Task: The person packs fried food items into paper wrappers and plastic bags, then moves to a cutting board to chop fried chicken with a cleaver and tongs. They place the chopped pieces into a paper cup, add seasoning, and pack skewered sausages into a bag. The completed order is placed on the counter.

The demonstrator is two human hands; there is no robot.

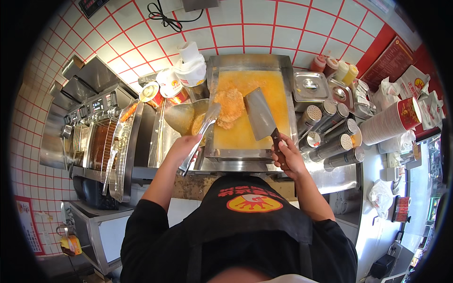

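Observation:
A flat piece of breaded fried food [229, 106] lies on a yellow cutting board [254, 79] set in a steel tray [247, 61]. My left hand [185, 150] is closed around metal tongs [208, 122], whose tips reach the left edge of the fried piece. In my right hand [291, 159] is a cleaver [259, 113], held by its brown riveted handle. The blade lies over the board, just right of the food, and its far corner points away from me. Whether the blade touches the board I cannot tell.
Left of the tray stands a metal scoop-shaped pan [180, 115]. Further left are a deep fryer [101, 136] and a draining tray [125, 155] with a skewer [129, 111]. On the right are several metal shakers [331, 146], lidded steel containers [310, 86], sauce bottles [341, 70] and stacked paper cups [385, 122].

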